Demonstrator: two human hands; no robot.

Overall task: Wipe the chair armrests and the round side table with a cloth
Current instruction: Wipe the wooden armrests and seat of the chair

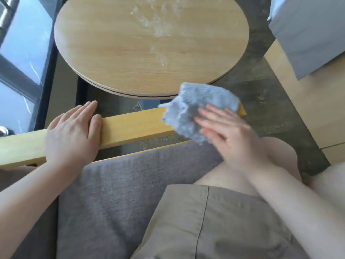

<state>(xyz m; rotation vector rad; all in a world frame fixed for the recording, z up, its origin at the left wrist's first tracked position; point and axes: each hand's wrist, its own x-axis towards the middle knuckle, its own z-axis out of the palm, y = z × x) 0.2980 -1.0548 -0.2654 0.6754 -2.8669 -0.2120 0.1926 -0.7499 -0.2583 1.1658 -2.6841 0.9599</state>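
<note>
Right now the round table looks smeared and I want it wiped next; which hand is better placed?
Right. The right hand already presses the cloth beside the table edge; the left hand rests bare on the armrest.

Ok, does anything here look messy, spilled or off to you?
Yes. The round side table has whitish smears and wet-looking streaks on its far half, with a smaller patch nearer the middle. The right hand presses the blue cloth on the armrest, not the table.

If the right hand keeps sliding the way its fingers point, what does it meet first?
Probably only more of the wooden armrest; the right hand presses the blue cloth and points along it toward the left hand.
</note>
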